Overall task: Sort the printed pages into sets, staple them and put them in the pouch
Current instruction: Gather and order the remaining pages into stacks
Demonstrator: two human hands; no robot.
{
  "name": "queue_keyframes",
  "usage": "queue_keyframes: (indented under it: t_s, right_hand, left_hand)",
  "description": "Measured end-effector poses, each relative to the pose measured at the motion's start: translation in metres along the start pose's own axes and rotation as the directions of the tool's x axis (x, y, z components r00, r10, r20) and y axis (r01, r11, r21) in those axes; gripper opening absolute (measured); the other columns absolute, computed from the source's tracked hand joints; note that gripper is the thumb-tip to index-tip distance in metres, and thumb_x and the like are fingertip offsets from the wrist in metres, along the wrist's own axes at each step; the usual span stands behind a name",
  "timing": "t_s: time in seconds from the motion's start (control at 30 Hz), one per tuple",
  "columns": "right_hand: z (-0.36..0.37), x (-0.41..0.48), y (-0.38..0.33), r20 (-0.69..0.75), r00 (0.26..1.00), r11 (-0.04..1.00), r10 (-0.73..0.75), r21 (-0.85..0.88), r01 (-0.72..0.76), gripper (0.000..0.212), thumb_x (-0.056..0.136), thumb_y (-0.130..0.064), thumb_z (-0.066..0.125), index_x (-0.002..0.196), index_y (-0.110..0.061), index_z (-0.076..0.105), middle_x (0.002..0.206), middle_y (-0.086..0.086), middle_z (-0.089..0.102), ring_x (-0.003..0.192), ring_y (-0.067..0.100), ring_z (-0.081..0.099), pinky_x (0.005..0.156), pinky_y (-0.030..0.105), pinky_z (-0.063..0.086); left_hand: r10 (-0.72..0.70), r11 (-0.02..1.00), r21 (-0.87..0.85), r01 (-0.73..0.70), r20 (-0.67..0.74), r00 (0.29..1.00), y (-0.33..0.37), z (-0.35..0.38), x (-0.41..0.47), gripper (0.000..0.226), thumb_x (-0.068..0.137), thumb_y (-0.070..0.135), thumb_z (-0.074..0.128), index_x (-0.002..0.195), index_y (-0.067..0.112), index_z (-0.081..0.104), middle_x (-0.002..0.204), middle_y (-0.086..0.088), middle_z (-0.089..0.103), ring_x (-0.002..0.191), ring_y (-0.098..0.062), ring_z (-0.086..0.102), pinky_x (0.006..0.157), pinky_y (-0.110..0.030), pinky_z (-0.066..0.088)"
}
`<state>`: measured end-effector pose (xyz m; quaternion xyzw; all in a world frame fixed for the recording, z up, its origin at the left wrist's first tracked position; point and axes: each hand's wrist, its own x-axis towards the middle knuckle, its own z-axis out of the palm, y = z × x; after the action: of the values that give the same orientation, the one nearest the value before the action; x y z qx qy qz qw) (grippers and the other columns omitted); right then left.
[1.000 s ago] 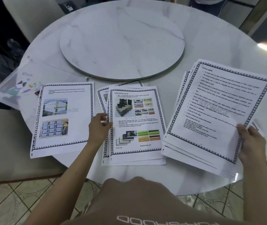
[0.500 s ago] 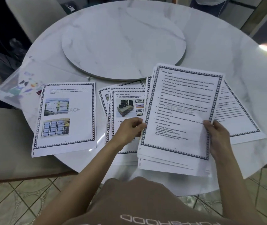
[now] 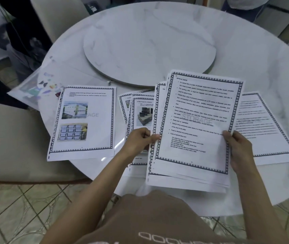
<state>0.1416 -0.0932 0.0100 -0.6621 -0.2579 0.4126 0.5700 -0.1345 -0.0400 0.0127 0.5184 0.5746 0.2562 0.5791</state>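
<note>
Now: both hands hold one stack of pages (image 3: 193,124) over the near part of the round bench (image 3: 157,20).

- Left hand (image 3: 139,140): fingers (image 3: 153,138) curled, pinching the stack's left edge.
- Right hand (image 3: 239,150): thumb pressed on top at the right edge, the other fingers out of sight beneath.
- Top sheet is headed "Optical discs"; the sheets under it fan out at the left and bottom edges.
- Flat on the bench:
  - A photo page (image 3: 85,120) at left, its lower left corner overhanging the rim.
  - A middle pile (image 3: 138,110), partly covered by the held stack.
  - A text page (image 3: 266,127) at right, also partly covered.
- A strip of marble shows between the photo page and the middle pile.
- Clear pouch (image 3: 32,87) lies at the far left rim, jutting past the edge, just beside the photo page.
- Raised turntable (image 3: 149,46) takes the centre.
- A chair (image 3: 8,143) sits close at left.
</note>
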Motion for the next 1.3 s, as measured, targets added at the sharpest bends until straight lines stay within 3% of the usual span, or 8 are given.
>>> queue_keyframes:
  t_s: [0.1,0.47,0.73,0.87,0.93,1.03,1.13,1.3]
  right_hand:
    - [-0.003,0.005,0.0,-0.029,0.999,0.999,-0.014,-0.038,0.013,0.005,0.084,-0.021,0.065,0.08,-0.019,0.065,0.065,-0.012,0.069,0.066,0.004,0.061,0.063,0.013,0.053]
    - [-0.049,0.006,-0.021,-0.24,0.97,0.999,-0.031,0.009,0.034,0.018,0.091,-0.014,0.056,0.074,-0.019,0.057,0.055,-0.02,0.065,0.053,-0.006,0.059,0.055,0.008,0.049]
    - [-0.065,0.002,-0.018,-0.291,0.956,0.998,-0.028,0.043,0.042,0.021,0.091,-0.013,0.056,0.07,-0.017,0.054,0.054,-0.017,0.064,0.054,-0.006,0.058,0.056,0.007,0.049]
    - [-0.065,0.003,-0.016,-0.287,0.958,0.999,-0.022,0.035,0.033,0.02,0.091,-0.014,0.056,0.071,-0.015,0.054,0.053,-0.017,0.064,0.054,-0.004,0.057,0.056,0.008,0.049]
    - [-0.062,0.003,-0.015,-0.275,0.961,0.999,-0.015,0.043,0.028,0.02,0.09,-0.014,0.057,0.071,-0.015,0.055,0.055,-0.017,0.064,0.058,-0.002,0.057,0.058,0.008,0.05]
    - [-0.052,0.002,-0.016,-0.233,0.972,0.997,-0.011,0.068,0.027,0.016,0.087,-0.016,0.061,0.071,-0.016,0.061,0.06,-0.017,0.068,0.062,-0.002,0.062,0.06,0.01,0.052]
    - [-0.038,0.003,-0.013,-0.171,0.985,0.997,0.0,0.076,0.014,0.007,0.078,-0.024,0.066,0.076,-0.017,0.065,0.066,-0.015,0.07,0.067,0.0,0.064,0.063,0.012,0.053]
    - [-0.015,0.005,-0.01,-0.088,0.996,0.997,-0.001,0.073,0.007,0.012,0.09,-0.01,0.057,0.083,-0.017,0.063,0.069,-0.016,0.071,0.07,0.0,0.065,0.064,0.012,0.053]
  left_hand:
    - [0.017,1.0,-0.023,-0.018,-0.031,0.999,-0.001,-0.002,0.0,0.035,0.082,0.024,0.069,0.06,0.015,0.043,0.035,0.015,0.043,0.034,0.001,0.035,0.046,-0.014,0.033]
    - [-0.052,0.998,0.02,0.056,-0.173,0.984,-0.027,-0.022,0.006,0.025,0.088,0.021,0.062,0.066,0.02,0.051,0.064,0.002,0.05,0.054,-0.011,0.038,0.053,-0.022,0.034]
    - [-0.08,0.996,0.023,0.088,-0.239,0.968,-0.047,-0.026,0.013,0.024,0.091,0.016,0.057,0.068,0.012,0.052,0.064,-0.001,0.047,0.06,-0.014,0.038,0.057,-0.022,0.032]
    - [-0.064,0.998,0.009,0.07,-0.286,0.956,-0.043,-0.025,0.01,0.009,0.092,0.013,0.054,0.093,0.01,0.061,0.08,0.0,0.056,0.074,-0.014,0.048,0.072,-0.024,0.04]
    - [-0.025,0.998,0.044,0.044,-0.366,0.93,-0.04,-0.023,0.009,0.028,0.091,0.013,0.055,0.12,0.01,0.056,0.106,-0.002,0.056,0.093,-0.014,0.051,0.086,-0.025,0.041]
    - [0.172,0.981,0.152,-0.117,-0.434,0.884,-0.028,-0.018,0.006,0.042,0.09,0.014,0.058,0.131,0.014,0.047,0.126,-0.005,0.043,0.11,-0.015,0.048,0.098,-0.027,0.041]
    - [0.27,0.957,0.197,-0.213,-0.334,0.903,-0.01,-0.01,0.002,0.033,0.091,0.02,0.057,0.124,0.016,0.055,0.118,0.001,0.05,0.104,-0.01,0.052,0.087,-0.016,0.043]
    - [0.197,0.976,-0.094,-0.198,-0.02,0.98,0.02,0.009,-0.003,0.019,0.093,0.019,0.054,0.109,0.014,0.063,0.093,0.004,0.066,0.076,-0.007,0.065,0.074,-0.019,0.053]
